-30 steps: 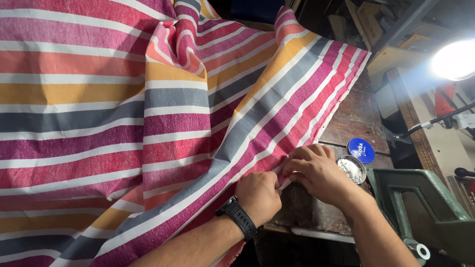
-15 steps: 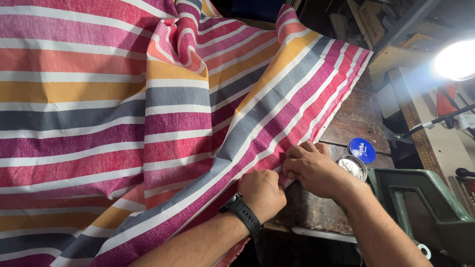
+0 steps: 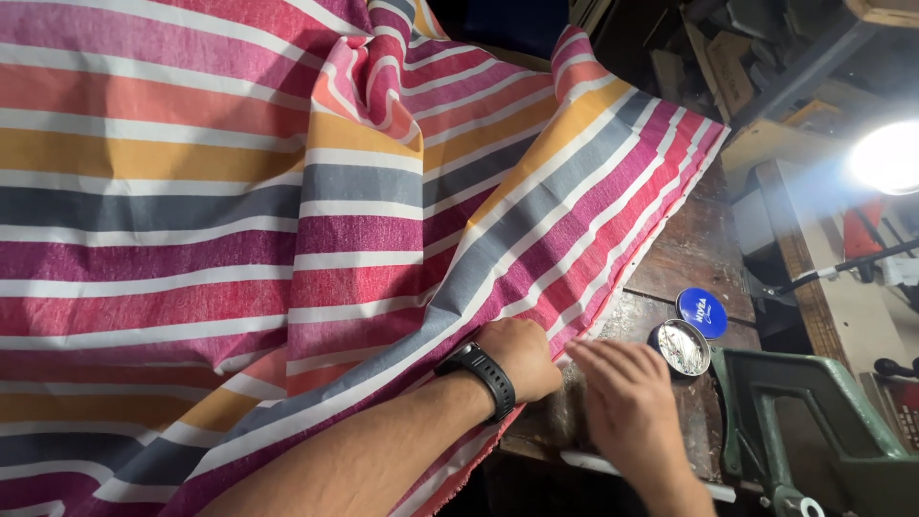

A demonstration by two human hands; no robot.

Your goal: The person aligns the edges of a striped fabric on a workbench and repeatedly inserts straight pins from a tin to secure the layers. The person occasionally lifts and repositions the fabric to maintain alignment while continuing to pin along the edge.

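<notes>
Across the left and centre of the head view lies a striped cloth (image 3: pixel 287 211) in bands of pink, red, orange, grey and white, bunched into folds near the top centre and draped over a dark wooden counter (image 3: pixel 694 254) at the right. Low in the frame, the left hand (image 3: pixel 522 354) rests as a closed fist on the cloth's lower right edge, its grip curled shut and pinching the fabric hem; a black wristwatch (image 3: pixel 479 375) sits on that wrist. Just to its right, the right hand (image 3: pixel 627 402) is blurred, fingers stretched out flat and loose above the counter edge, holding nothing that can be seen and close beside the cloth's border. Near its fingertips, at centre right, stands a small open round tin (image 3: pixel 680 347) with tiny shiny bits inside, and its blue lid (image 3: pixel 702 311) lies touching it above. A green metal machine frame (image 3: pixel 814 421) fills the lower right corner, and a bright lamp (image 3: pixel 885 158) glares at the right edge.
</notes>
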